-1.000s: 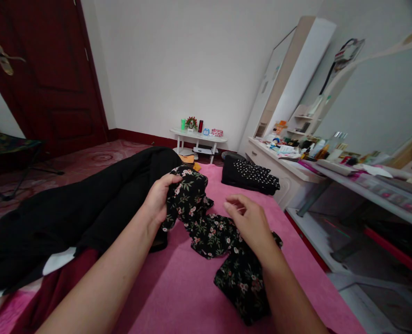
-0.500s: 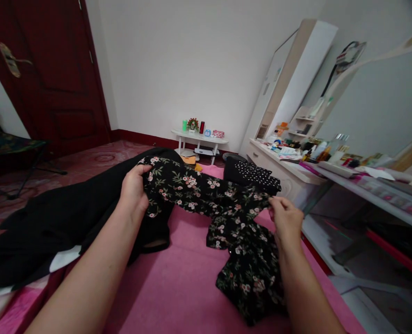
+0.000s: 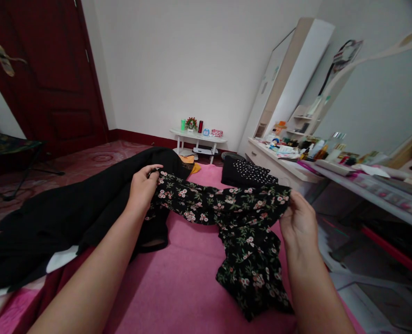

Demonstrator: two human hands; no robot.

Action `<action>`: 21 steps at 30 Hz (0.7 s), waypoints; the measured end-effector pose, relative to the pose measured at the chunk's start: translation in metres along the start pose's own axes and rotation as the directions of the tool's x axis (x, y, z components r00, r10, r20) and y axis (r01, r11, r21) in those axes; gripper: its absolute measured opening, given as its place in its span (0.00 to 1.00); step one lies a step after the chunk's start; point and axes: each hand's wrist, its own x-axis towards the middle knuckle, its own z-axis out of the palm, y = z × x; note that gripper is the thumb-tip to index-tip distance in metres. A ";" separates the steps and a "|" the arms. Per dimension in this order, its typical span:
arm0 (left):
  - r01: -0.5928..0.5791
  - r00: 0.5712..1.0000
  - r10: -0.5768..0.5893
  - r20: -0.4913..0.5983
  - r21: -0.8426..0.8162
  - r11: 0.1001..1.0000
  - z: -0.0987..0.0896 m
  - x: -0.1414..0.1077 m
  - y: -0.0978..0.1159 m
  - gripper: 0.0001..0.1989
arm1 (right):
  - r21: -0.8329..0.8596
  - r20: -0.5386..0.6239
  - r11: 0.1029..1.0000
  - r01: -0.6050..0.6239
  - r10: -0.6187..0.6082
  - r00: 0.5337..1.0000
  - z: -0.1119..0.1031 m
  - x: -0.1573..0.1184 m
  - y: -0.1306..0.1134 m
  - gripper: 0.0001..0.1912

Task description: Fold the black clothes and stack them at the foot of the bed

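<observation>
Black fabric printed with small pink flowers and green leaves makes up the floral garment held up in the head view, spread between two bare hands over a smooth pink cloth cover. Labels on the slim bottles at the right are too small to read. The left hand is closed, fingers curled and thumb pressed over the garment's left end; its forearm reaches up from the lower left. The right hand pinches the upper right corner, palm side partly turned to the camera, wrist below the fingers. Cloth sags between them, and a lower part drops towards the pink cover, nearer the right forearm. A large black cloth heap lies to the left; a folded black garment with white dots lies beyond the right hand. At the back, a low white oval surface bears a bright green cylinder, a dark red cylinder and, between them, a white pot holding a red-flowered plant.
</observation>
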 end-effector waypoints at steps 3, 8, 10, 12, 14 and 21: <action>-0.094 0.995 0.097 -0.027 0.104 0.990 -0.001 0.003 -0.010 0.12 | -0.318 0.610 0.927 -0.197 0.359 0.706 0.021 -0.039 -0.032 0.07; -0.095 0.991 0.091 -0.097 -0.032 0.995 -0.003 0.006 -0.013 0.12 | -0.656 0.750 0.754 -0.033 0.646 -0.143 0.050 -0.093 -0.063 0.11; -0.057 0.993 0.045 -0.109 -0.105 0.993 -0.003 0.007 -0.012 0.13 | -0.635 0.772 0.772 -0.022 0.634 -0.041 0.053 -0.092 -0.053 0.13; -0.039 0.993 0.023 -0.116 -0.138 0.990 -0.003 0.008 -0.011 0.12 | -0.600 0.792 0.798 0.061 0.581 0.187 0.049 -0.081 -0.030 0.13; -0.039 0.993 0.024 -0.116 -0.133 0.990 -0.003 0.007 -0.011 0.12 | -0.609 0.766 0.761 0.224 0.490 0.416 0.042 -0.068 -0.002 0.15; -0.082 0.981 0.057 -0.187 -0.128 0.988 -0.003 0.007 -0.012 0.12 | -0.834 0.551 0.285 0.473 0.484 0.680 0.008 -0.050 0.058 0.35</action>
